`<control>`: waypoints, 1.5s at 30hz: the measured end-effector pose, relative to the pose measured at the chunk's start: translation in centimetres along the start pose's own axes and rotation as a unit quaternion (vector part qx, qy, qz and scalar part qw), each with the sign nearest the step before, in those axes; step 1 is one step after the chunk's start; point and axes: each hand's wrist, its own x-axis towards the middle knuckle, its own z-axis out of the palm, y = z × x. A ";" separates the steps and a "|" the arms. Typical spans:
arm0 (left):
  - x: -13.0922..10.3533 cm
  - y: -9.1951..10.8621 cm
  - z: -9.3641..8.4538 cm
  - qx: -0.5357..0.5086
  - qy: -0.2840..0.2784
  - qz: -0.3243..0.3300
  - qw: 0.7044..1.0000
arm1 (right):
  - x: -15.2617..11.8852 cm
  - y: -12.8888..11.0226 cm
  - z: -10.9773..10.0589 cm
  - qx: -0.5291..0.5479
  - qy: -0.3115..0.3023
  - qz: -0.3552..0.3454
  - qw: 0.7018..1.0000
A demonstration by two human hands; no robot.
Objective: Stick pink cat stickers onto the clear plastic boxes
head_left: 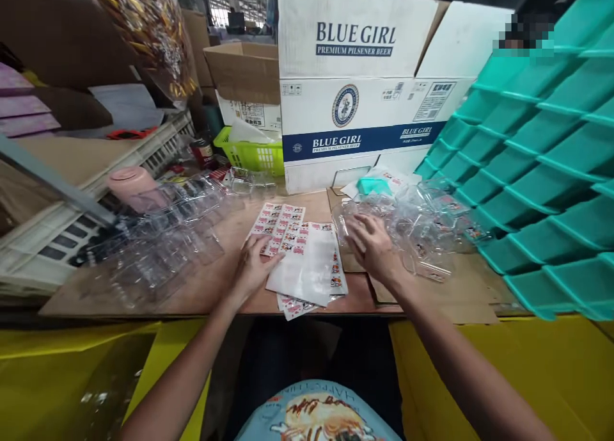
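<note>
My left hand (254,262) rests at the left edge of a sheet of stickers (292,217) with small pink and cartoon prints, its thumb and fingers apart. Partly over that sheet lies a mostly bare white backing sheet (307,271), with a few stickers left along its right side. Under its lower edge another printed sheet (295,308) sticks out. My right hand (377,246) is at the near left side of a pile of clear plastic packs, fingers curled around a clear plastic box (339,220). The see-through plastic makes its outline hard to follow.
Clear plastic trays (158,255) are heaped on the left, near a pink lidded container (134,186). White beer cartons (355,102) and a lime green basket (254,153) stand behind. Teal stacked bins (542,159) rise at right. Some packs (434,271) in the right-hand pile carry stickers.
</note>
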 end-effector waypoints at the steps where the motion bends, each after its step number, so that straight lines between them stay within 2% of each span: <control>1: -0.2 0.3 0.3 -0.003 -0.018 -0.002 1.000 | 0.7 -1.1 1.3 0.027 -0.014 -0.012 0.999; 4: -1.0 0.9 1.1 -0.003 -0.054 -0.049 0.997 | 2.9 -2.8 4.8 0.027 -0.065 -0.030 0.997; 7: -1.4 0.9 1.2 -0.083 -0.069 -0.120 0.987 | 4.4 -2.2 6.9 -0.018 -0.106 -0.027 0.994; 10: -1.3 0.9 0.3 -0.160 -0.097 -0.145 0.972 | 4.3 -0.9 6.8 -0.027 -0.090 0.019 0.995; 12: -1.3 1.4 -0.4 -0.218 -0.133 -0.153 0.955 | 3.9 -0.7 6.1 0.020 -0.053 0.046 0.997; 13: -1.4 1.8 -0.6 -0.269 -0.155 -0.165 0.936 | 3.8 -1.0 5.8 0.071 -0.040 0.053 0.995; 15: -1.5 2.9 -1.0 -0.386 -0.185 -0.195 0.882 | 3.8 -1.9 5.3 0.206 -0.053 0.063 0.975; 17: -1.7 4.0 -1.3 -0.473 -0.190 -0.225 0.830 | 4.3 -2.8 5.2 0.333 -0.104 0.089 0.933; 18: -1.7 4.4 -1.4 -0.490 -0.187 -0.233 0.819 | 4.6 -3.2 5.3 0.382 -0.126 0.103 0.910; 20: -1.7 4.8 -1.6 -0.494 -0.182 -0.245 0.814 | 5.1 -3.5 5.6 0.447 -0.137 0.116 0.876; 22: -1.5 4.7 -1.7 -0.484 -0.160 -0.252 0.823 | 5.2 -3.7 5.8 0.473 -0.124 0.108 0.866; 23: -1.4 4.5 -1.8 -0.477 -0.137 -0.257 0.829 | 5.1 -3.9 5.8 0.462 -0.106 0.103 0.874; 26: -1.1 3.9 -1.5 -0.468 -0.052 -0.271 0.840 | 4.3 -5.2 5.4 0.334 -0.019 0.074 0.940; 27: -1.1 3.8 -1.3 -0.468 -0.039 -0.275 0.839 | 4.0 -5.9 5.2 0.283 0.007 0.052 0.958; 29: -1.2 3.8 -0.8 -0.473 -0.039 -0.272 0.837 | 3.3 -7.5 4.9 0.233 0.026 -0.007 0.972; 32: -1.7 4.0 -0.3 -0.459 -0.064 -0.233 0.855 | 2.6 -9.4 4.7 0.255 0.020 -0.049 0.966; 35: -2.0 4.1 -0.4 -0.396 -0.088 -0.175 0.897 | 2.4 -10.4 4.6 0.267 0.024 -0.040 0.962; 39: -2.0 4.1 -0.8 -0.283 -0.090 -0.096 0.950 | 2.3 -11.0 4.7 0.306 -0.007 -0.035 0.951; 42: -1.7 3.4 -0.9 -0.222 -0.096 -0.071 0.968 | 2.3 -10.6 5.4 0.390 0.018 0.071 0.918; 45: -1.2 2.5 -1.4 -0.149 -0.069 -0.081 0.983 | 2.6 -9.0 5.6 0.425 0.088 0.190 0.881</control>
